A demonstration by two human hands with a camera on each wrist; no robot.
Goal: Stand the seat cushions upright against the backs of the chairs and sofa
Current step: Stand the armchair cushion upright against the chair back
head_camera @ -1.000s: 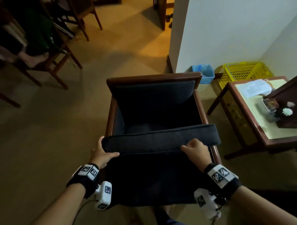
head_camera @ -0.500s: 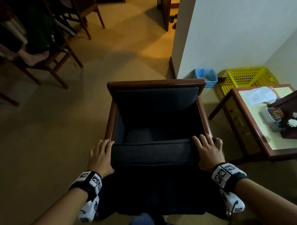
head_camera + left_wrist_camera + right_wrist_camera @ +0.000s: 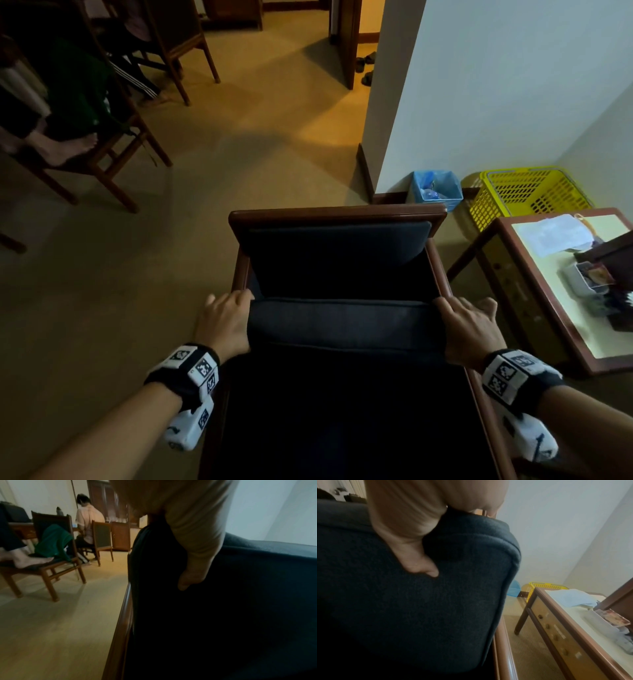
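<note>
A wooden armchair (image 3: pixel 337 214) with a dark back cushion (image 3: pixel 337 253) stands in front of me. Its dark seat cushion (image 3: pixel 342 322) is tilted up, with the raised edge across the chair between my hands. My left hand (image 3: pixel 226 318) grips its left upper corner, fingers curled over the edge. My right hand (image 3: pixel 469 325) grips the right upper corner the same way. In the left wrist view the thumb of the left hand (image 3: pixel 192 566) presses the cushion (image 3: pixel 240 601). The right wrist view shows the right hand (image 3: pixel 409 534) wrapped over the cushion (image 3: pixel 436 608).
A wooden side table (image 3: pixel 561 342) with papers and small items stands close on the right. A yellow basket (image 3: pixel 527 195) and a blue bin (image 3: pixel 436 192) sit by the white wall behind the chair. Wooden chairs and a person's feet (image 3: pixel 65 150) are at far left.
The cushion's raised edge has straightened across the chair and moved towards the back. Both hands have slid outward from on top of the edge to its two corners.
</note>
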